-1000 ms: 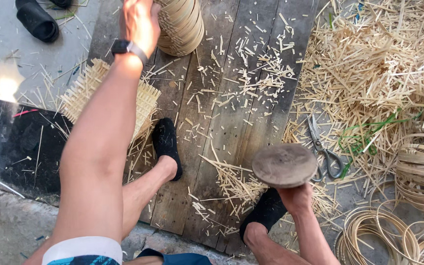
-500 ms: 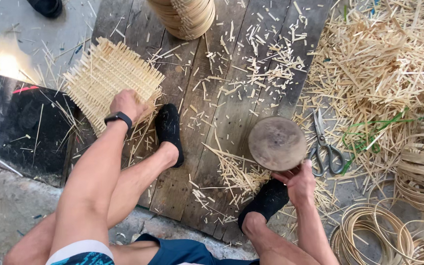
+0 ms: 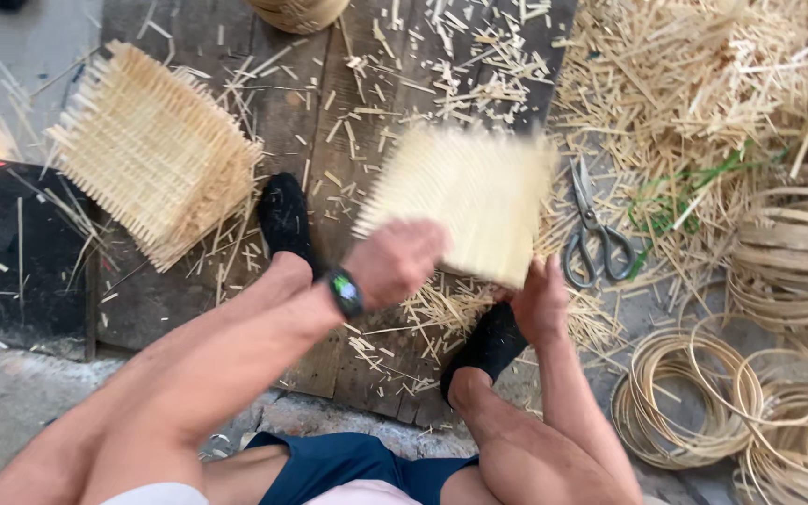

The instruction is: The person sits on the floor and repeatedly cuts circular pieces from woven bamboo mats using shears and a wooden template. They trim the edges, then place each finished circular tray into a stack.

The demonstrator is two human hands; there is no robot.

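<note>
At centre frame: woven mat (image 3: 465, 201), blurred, held over the wooden boards (image 3: 329, 122); left hand (image 3: 395, 262) clenched on its lower left edge, right hand (image 3: 540, 304) grasping the lower right corner. Judged light, stiff yet springy, with prickly fringe; best held by the woven edges. Upper left: second mat (image 3: 151, 150); right: scissors (image 3: 591, 229).

The woven mat (image 3: 465, 201) held in both hands is pale split cane, dry and matt, its edges bristling with loose stake ends. Left of it, a second woven mat (image 3: 151, 154) has the same rough straw-coloured weave. The floorboards (image 3: 329, 122) under them are weathered grey wood, littered with cane offcuts. Right of the held mat lie scissors (image 3: 593, 234) of dull grey metal and smooth, slightly glossy cane coils (image 3: 694, 397).
</note>
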